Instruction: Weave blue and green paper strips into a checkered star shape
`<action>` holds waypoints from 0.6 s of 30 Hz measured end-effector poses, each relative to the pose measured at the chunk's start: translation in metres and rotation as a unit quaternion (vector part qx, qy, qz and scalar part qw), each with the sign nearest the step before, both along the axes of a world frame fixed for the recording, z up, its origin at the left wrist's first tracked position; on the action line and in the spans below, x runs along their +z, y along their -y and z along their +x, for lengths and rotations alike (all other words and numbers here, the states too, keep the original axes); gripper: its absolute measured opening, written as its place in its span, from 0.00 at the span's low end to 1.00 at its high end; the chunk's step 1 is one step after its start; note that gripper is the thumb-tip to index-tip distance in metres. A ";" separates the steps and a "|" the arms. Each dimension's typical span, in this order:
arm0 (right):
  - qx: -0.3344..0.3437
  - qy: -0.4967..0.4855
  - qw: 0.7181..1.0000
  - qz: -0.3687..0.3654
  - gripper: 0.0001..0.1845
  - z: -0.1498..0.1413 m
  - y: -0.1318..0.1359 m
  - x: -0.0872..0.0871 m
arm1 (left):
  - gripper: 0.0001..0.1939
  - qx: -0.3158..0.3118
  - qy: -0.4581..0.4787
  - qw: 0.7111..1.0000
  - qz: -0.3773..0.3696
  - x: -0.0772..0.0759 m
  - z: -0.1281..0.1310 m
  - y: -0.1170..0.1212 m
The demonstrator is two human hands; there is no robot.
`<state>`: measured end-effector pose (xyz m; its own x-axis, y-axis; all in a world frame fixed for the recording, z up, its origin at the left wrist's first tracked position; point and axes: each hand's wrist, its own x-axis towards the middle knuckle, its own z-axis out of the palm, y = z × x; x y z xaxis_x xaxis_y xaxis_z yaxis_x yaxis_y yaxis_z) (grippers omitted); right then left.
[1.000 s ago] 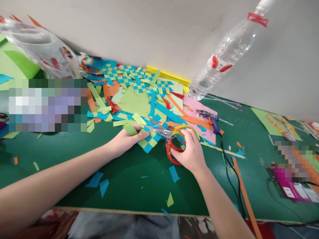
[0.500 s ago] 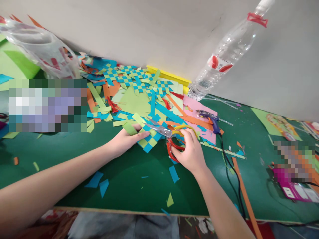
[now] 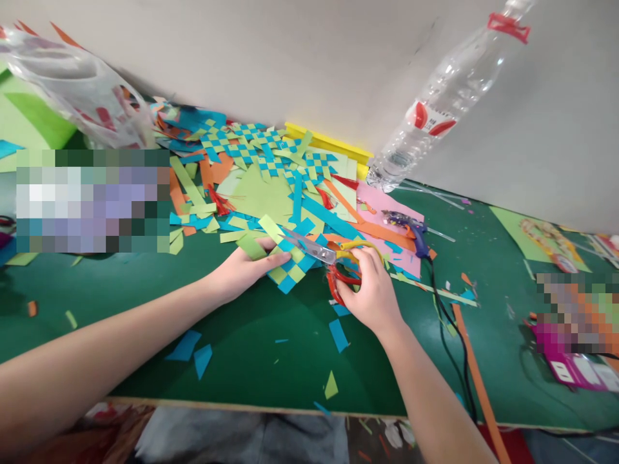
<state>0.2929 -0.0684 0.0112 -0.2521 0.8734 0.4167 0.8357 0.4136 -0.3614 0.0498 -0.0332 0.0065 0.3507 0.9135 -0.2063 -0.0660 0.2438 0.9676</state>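
Note:
Between thumb and fingers, my left hand pinches a small woven paper piece in blue and light green checks, with loose strip ends sticking out of it. My right hand grips a pair of scissors by handles wrapped in yellow and red. The scissor blades lie across the upper part of the woven piece and look nearly closed. Behind them is a heap of other woven checked paper pieces and loose strips. Part of my left fingers is hidden behind the paper.
A blue glue gun with a black cord lies on pink paper. A clear plastic bottle stands by the wall. At the left is a cup in a plastic bag. Paper scraps dot the green table.
The scissor blades have closed together on the woven paper piece, and the handles have drawn closer. My left hand holds almost the same place; the whole view has shifted slightly.

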 end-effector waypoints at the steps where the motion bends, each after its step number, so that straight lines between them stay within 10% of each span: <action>1: -0.001 -0.003 1.000 0.001 0.24 0.000 0.000 0.000 | 0.13 0.002 -0.002 1.000 -0.001 0.000 0.000 0.000; 18: -0.027 -0.072 0.995 0.057 0.22 -0.002 -0.001 0.005 | 0.09 0.012 0.016 1.000 -0.005 0.000 0.000 0.000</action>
